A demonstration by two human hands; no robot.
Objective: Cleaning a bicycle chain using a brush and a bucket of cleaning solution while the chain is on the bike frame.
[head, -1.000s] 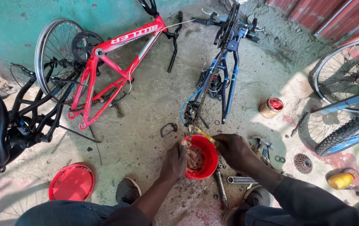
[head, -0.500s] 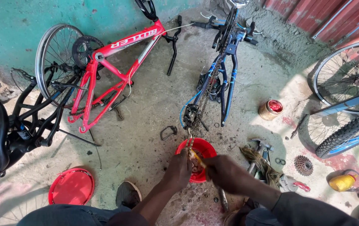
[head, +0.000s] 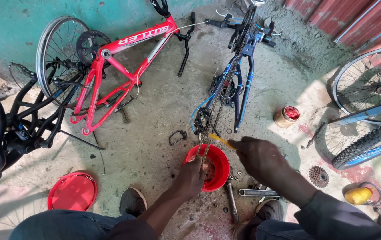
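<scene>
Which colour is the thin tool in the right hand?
Yellow tool, in the right hand; head view.

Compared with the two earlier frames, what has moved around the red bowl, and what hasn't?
The right hand with its yellow-handled brush dipped toward the red bowl half a second ago and has now lifted back to its right rim. The left hand keeps hold of the chain over the bowl. Bikes, red lid and tin stayed put.
</scene>
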